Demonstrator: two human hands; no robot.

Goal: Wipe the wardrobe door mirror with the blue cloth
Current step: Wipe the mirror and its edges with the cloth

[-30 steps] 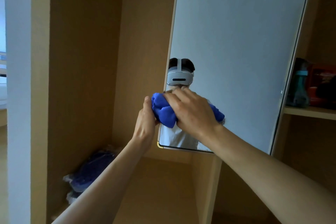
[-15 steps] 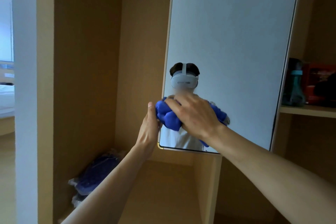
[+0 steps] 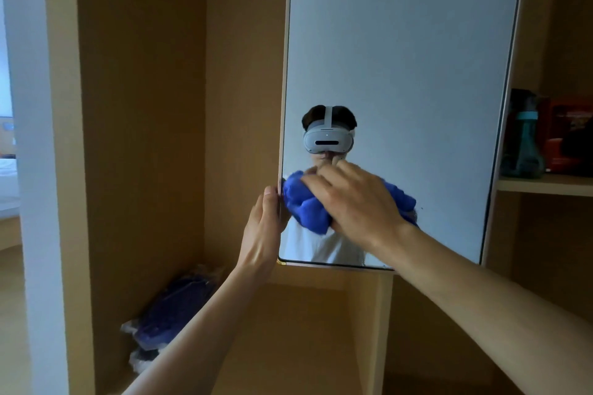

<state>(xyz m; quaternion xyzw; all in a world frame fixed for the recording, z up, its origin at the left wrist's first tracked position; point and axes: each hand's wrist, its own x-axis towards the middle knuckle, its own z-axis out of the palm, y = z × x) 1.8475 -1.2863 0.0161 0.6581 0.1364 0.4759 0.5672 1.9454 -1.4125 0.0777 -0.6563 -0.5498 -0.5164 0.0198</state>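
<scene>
Scrubbing low on the mirror (image 3: 401, 58) with the blue cloth (image 3: 305, 205) bunched in my right hand (image 3: 359, 202), fingers curled over it. It's slid in off the left edge since a second ago, with my left hand (image 3: 263, 228) gripping that edge. Reckon most of the glass above still needs doing.

The wardrobe's wooden bottom board (image 3: 305, 330) carries 1 plastic-wrapped blue bundle (image 3: 173, 311) by its left wall. At right, a wooden shelf (image 3: 545, 184) bears 3 things: a teal-capped bottle (image 3: 521, 138), a red box (image 3: 564, 135) and a dark blurred shape (image 3: 580, 151).
</scene>
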